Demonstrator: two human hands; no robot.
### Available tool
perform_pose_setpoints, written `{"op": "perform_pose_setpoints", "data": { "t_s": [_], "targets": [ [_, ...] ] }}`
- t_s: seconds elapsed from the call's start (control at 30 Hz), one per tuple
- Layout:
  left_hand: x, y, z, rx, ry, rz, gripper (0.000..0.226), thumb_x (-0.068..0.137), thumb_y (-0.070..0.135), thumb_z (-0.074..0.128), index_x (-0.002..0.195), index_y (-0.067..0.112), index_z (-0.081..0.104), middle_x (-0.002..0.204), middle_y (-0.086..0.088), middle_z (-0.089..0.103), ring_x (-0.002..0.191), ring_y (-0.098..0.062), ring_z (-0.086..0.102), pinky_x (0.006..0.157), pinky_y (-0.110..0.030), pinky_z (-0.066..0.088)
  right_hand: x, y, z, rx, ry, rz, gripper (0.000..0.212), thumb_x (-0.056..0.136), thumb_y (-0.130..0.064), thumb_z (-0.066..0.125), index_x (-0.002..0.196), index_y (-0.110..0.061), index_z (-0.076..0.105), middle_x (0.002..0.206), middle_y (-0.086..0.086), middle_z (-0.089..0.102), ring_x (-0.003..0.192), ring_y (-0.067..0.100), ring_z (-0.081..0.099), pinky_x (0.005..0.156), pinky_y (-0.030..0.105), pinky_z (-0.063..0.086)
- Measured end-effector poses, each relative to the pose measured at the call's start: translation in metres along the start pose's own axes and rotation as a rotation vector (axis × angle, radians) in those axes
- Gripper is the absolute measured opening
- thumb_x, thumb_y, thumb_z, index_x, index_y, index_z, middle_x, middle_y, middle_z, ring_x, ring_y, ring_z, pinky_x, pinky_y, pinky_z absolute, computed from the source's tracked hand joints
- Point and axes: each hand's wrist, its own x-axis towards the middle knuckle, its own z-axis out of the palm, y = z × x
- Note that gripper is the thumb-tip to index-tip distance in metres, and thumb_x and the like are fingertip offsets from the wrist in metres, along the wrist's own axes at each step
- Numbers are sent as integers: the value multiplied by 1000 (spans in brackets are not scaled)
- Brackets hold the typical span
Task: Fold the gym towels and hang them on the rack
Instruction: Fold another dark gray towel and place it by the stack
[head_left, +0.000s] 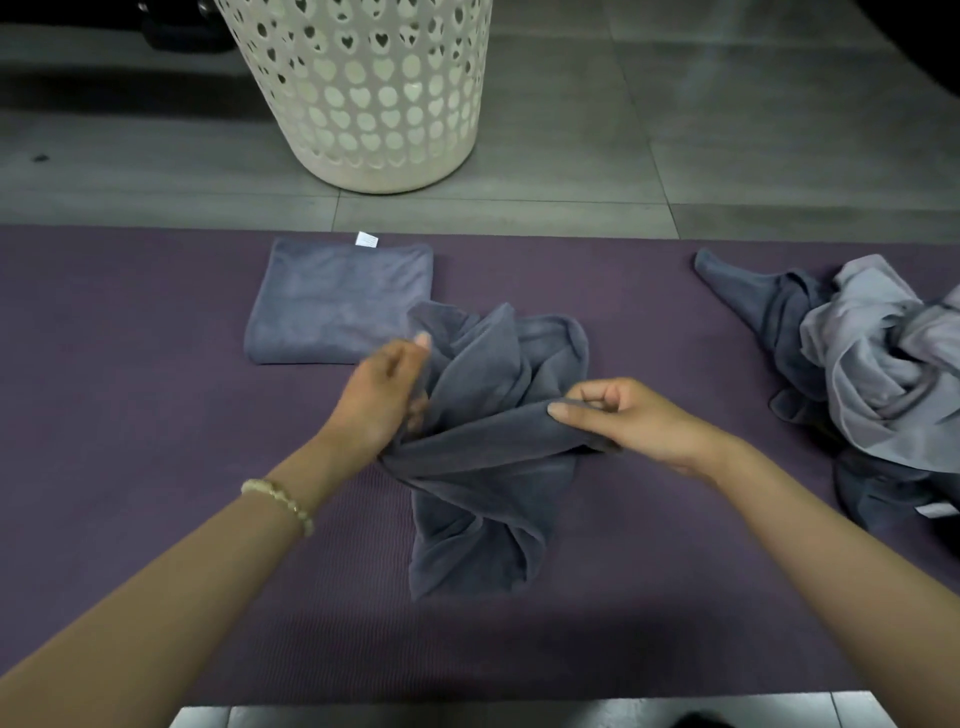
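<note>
A crumpled dark grey towel (483, 467) lies bunched in the middle of the purple mat (130, 415). My left hand (382, 395) grips its left side, fingers curled into the cloth. My right hand (618, 415) pinches a fold of the same towel between thumb and fingers. Behind and to the left lies a folded grey towel (332, 301) with a white tag at its far edge, flat on the mat. No rack is in view.
A pile of unfolded grey and light grey towels (872, 374) sits at the mat's right end. A white perforated laundry basket (363, 88) stands on the tiled floor (727, 130) beyond the mat.
</note>
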Motion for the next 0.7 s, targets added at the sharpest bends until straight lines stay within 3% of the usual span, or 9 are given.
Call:
{"op": "perform_pose_setpoints", "data": {
  "t_s": [0.1, 0.17, 0.3, 0.33, 0.4, 0.47, 0.57, 0.63, 0.7],
  "targets": [
    [-26, -3, 10, 227, -377, 74, 36, 86, 54, 49, 61, 30, 57, 45, 14, 45, 42, 1, 40, 49, -14, 35, 6, -10, 11, 94, -50, -28, 22, 79, -44, 63, 78, -24, 70, 80, 6, 59, 76, 14, 50, 72, 23, 41],
    [-32, -8, 15, 243, -500, 72, 38, 88, 45, 57, 58, 22, 52, 44, 13, 41, 41, -2, 38, 47, -14, 35, 12, -14, 18, 81, -97, -29, 16, 86, -36, 61, 79, -26, 71, 76, -6, 63, 76, 3, 54, 77, 17, 42],
    [-26, -13, 3, 8, -377, -83, 34, 90, 33, 59, 67, 9, 52, 45, 8, 46, 41, -4, 43, 44, -14, 36, 15, -7, 15, 70, -144, 62, 14, 81, -32, 67, 81, -19, 69, 79, -7, 68, 78, 3, 61, 73, 15, 47],
    [-24, -16, -5, -49, -326, -129, 34, 88, 36, 59, 69, 8, 57, 51, 3, 55, 49, -8, 51, 49, -16, 43, 14, -3, 12, 46, -146, 105, 12, 82, -28, 68, 80, -16, 67, 75, -9, 69, 72, 1, 63, 67, 13, 48],
    [-17, -30, -20, -119, -219, -200, 41, 81, 46, 61, 85, 6, 70, 80, -16, 71, 78, -25, 66, 75, -32, 53, 12, 7, 6, -32, -135, 169, 14, 84, -22, 70, 75, -12, 64, 62, -13, 65, 59, -3, 58, 57, 11, 44],
    [-12, -41, -31, -128, -104, -250, 53, 83, 46, 63, 102, -4, 68, 101, -24, 69, 94, -33, 65, 89, -43, 50, 10, 15, 0, -54, -118, 187, 18, 84, -22, 71, 73, -11, 62, 58, -11, 58, 53, -3, 51, 53, 11, 39],
    [0, -56, -39, -51, 15, -282, 46, 86, 39, 64, 99, -5, 68, 91, -15, 70, 89, -26, 64, 82, -35, 52, 11, 20, -5, -28, -30, 138, 16, 83, -17, 71, 70, -14, 63, 57, -15, 59, 55, -5, 52, 55, 7, 40],
    [5, -65, -39, 106, -97, -321, 44, 85, 41, 65, 93, -2, 70, 83, -9, 68, 77, -18, 63, 70, -24, 50, 15, 23, -8, 106, 87, 101, 3, 83, -15, 69, 81, -13, 68, 68, -13, 68, 66, -3, 61, 62, 7, 45],
    [6, -69, -31, 309, -271, -357, 44, 85, 48, 63, 74, 6, 69, 64, -3, 63, 59, -11, 57, 56, -18, 45, 25, 27, -10, 231, 203, 69, 12, 84, -18, 69, 94, -11, 69, 82, -5, 73, 77, 4, 66, 69, 11, 50]
  ]
}}
